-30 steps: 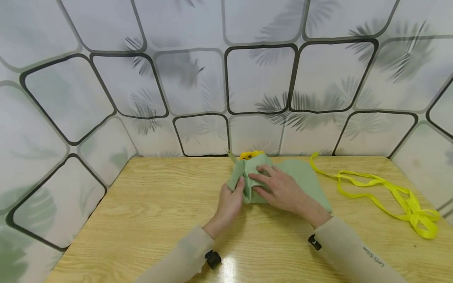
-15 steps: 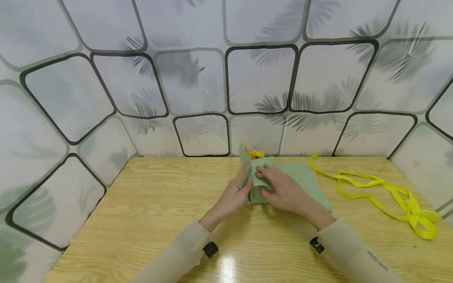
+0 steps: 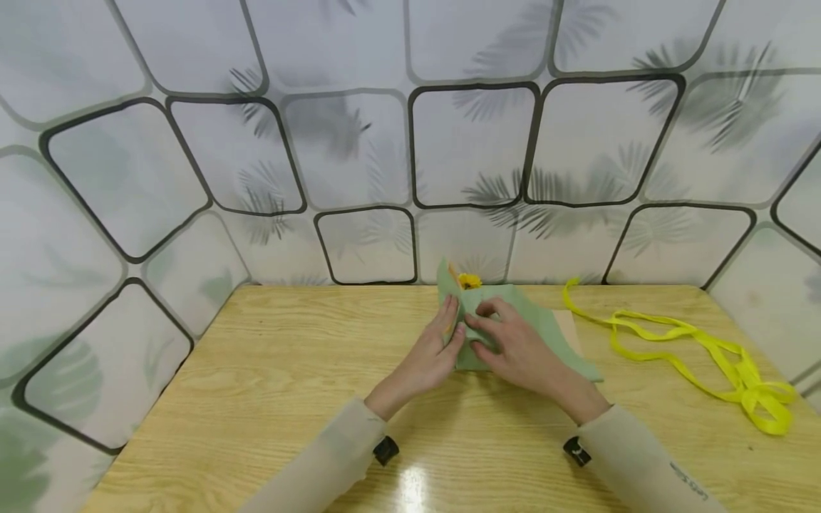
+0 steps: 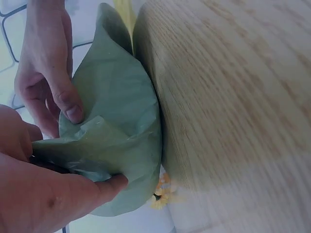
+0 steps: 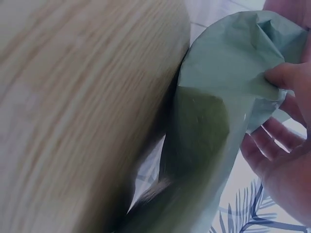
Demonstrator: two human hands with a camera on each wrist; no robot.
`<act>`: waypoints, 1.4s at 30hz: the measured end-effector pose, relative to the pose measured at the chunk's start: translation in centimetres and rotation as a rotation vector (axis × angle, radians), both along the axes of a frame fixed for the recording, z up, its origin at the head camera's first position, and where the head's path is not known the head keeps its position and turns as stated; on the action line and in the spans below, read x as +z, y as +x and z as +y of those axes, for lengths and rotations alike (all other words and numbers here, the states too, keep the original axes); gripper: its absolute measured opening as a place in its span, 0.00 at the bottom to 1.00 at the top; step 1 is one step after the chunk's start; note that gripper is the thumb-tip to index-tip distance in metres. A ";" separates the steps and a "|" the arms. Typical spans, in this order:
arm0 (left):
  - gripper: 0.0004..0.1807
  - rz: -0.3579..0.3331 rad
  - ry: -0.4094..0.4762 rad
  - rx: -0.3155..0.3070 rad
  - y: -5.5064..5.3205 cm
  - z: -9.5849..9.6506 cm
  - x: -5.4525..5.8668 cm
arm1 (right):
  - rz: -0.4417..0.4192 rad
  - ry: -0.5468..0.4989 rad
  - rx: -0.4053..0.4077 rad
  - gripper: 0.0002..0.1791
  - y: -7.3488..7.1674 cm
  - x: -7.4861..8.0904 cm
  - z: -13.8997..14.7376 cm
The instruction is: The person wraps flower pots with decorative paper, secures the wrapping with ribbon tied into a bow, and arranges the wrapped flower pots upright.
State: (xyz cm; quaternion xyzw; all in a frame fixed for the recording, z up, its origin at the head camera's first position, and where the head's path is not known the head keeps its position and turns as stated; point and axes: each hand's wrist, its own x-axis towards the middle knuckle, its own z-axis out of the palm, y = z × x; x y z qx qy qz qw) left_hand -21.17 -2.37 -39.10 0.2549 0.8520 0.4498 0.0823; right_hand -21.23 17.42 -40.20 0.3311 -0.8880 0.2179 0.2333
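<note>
Pale green wrapping paper (image 3: pixel 545 324) lies part folded at the back middle of the table, its left flap upright. A yellow sunflower (image 3: pixel 470 281) peeks out at the top of the fold. My left hand (image 3: pixel 428 356) grips the flap, thumb (image 4: pixel 116 187) on the near side and fingers lying along the outer side. From the right, my right hand (image 3: pixel 516 349) pinches the folded paper, thumb and bent fingers at its edge. In the right wrist view, the right thumb (image 5: pixel 282 75) presses on a creased edge. The flower's stem is hidden inside the paper.
A long yellow ribbon (image 3: pixel 712 335) trails over the right of the wooden table (image 3: pixel 288 356), ending in loops. Beyond the paper's right edge shows a beige patch (image 3: pixel 567 331). A patterned backdrop (image 3: pixel 474 142) rises right behind the table.
The left flap has turned upright and moved right with my left hand. My right hand has shifted slightly right. The paper's right part has drawn in, baring a beige patch.
</note>
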 end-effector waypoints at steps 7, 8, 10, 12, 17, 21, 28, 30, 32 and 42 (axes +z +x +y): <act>0.34 0.025 -0.054 -0.008 -0.3 0.4 -0.1 | -0.234 -0.158 0.023 0.27 0.2 0.6 0.8; 0.34 0.030 -0.065 -0.013 -0.4 0.5 -0.1 | -0.277 -0.201 0.030 0.25 0.3 0.7 0.9; 0.34 0.044 -0.082 -0.025 -0.4 0.7 -0.2 | -0.341 -0.268 0.045 0.24 0.3 0.7 1.2; 0.35 0.058 -0.106 -0.039 -0.3 0.9 -0.3 | -0.365 -0.294 0.050 0.24 0.3 0.8 1.4; 0.40 0.137 -0.232 -0.079 -0.4 1.1 -0.5 | -0.299 -0.237 0.050 0.31 0.1 0.9 1.6; 0.44 0.274 -0.389 -0.082 -0.3 1.5 -0.6 | -0.188 -0.143 0.063 0.31 0.0 0.9 1.7; 0.53 0.312 -0.488 -0.083 -0.2 1.0 -0.1 | -0.149 -0.111 0.022 0.24 -0.2 0.7 1.8; 0.56 0.219 -0.450 -0.117 -0.5 0.4 0.3 | -0.167 -0.120 0.014 0.23 -0.2 0.6 1.8; 0.56 0.152 -0.406 -0.150 -1.1 -0.4 0.7 | -0.186 -0.125 0.008 0.23 -0.2 0.7 1.8; 0.36 0.178 -0.344 -0.265 -3.3 -2.2 1.2 | -0.155 -0.090 0.035 0.18 -0.4 0.5 1.7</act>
